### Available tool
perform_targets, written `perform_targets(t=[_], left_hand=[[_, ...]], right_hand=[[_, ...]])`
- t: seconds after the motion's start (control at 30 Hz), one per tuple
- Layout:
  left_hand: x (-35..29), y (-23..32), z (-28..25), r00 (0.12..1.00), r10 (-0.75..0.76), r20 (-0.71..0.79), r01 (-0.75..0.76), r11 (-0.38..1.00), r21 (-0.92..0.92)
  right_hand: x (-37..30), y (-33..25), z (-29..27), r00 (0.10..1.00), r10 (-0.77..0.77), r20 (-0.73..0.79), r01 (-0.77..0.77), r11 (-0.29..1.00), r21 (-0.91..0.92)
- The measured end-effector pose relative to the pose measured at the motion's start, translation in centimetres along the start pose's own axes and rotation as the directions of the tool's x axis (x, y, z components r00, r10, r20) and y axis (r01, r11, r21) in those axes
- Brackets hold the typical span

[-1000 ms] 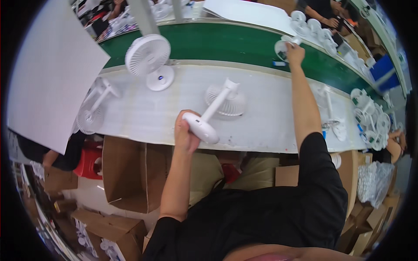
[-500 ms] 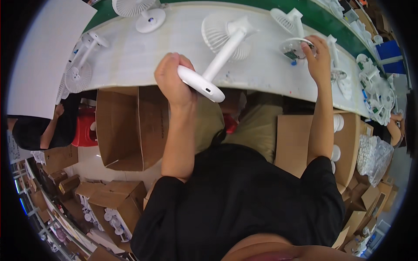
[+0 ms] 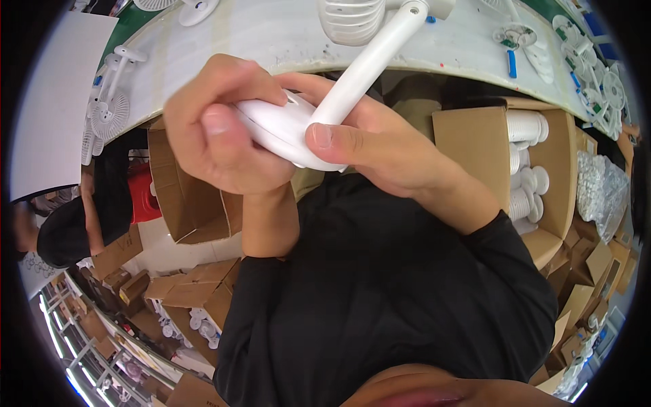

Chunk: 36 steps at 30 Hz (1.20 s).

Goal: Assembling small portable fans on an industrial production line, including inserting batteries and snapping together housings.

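Observation:
Both of my hands are on a white desk fan [image 3: 367, 66], tilted above the table's near edge with its head pointing away from me. My left hand [image 3: 227, 129] is closed around the left side of its round base, fingers curled over the top and thumb bent against it. On the other side, my right hand [image 3: 397, 146] grips the base where the stem joins, thumb on the near face and fingers passing behind the stem. The fan's caged head [image 3: 351, 20] is partly cut off by the upper edge of the view. My palms hide much of the base.
More fans stand on the white table [image 3: 264, 41], including one with an open base [image 3: 515, 35] and a blue part [image 3: 512, 63] at right. Cardboard boxes stand left [image 3: 186, 203] and right [image 3: 468, 146], the right one holding white parts. Another person [image 3: 85, 210] is at left.
My right hand has left the open-based fan at the right and taken hold of the base in my left hand. The held fan has come nearer my body, and the view has shifted.

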<state>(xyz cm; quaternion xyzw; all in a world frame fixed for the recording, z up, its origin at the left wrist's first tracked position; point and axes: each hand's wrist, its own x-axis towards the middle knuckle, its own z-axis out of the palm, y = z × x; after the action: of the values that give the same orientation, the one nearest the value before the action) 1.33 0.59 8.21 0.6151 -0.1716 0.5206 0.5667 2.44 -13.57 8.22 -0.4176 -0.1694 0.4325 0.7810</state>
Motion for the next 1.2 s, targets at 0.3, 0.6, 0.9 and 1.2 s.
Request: perform_targets(t=[0.3, 0.6, 0.9, 1.2], left_hand=[[0.4, 3.3, -1.6, 0.941, -0.337, 0.004, 0.336, 0.938, 0.088], [0.1, 2.3, -1.4, 0.930, -0.368, 0.011, 0.366, 0.922, -0.126], [-1.3, 1.9, -2.7, 0.941, -0.292, 0.169, 0.306, 0.950, -0.064], [-0.8, 2.3, -1.8, 0.970, -0.219, 0.102, 0.219, 0.976, 0.013]], right_hand=[[0.6, 0.9, 0.6, 0.979, 0.134, 0.151, -0.161, 0.971, 0.179], [1.2, 1.8, -1.4, 0.963, -0.008, 0.269, -0.005, 0.999, 0.048], [-0.5, 1.6, 0.0, 0.972, 0.229, 0.043, -0.229, 0.905, 0.359], [0.0, 2.8, -0.7, 0.982, 0.128, 0.139, -0.166, 0.934, 0.318]])
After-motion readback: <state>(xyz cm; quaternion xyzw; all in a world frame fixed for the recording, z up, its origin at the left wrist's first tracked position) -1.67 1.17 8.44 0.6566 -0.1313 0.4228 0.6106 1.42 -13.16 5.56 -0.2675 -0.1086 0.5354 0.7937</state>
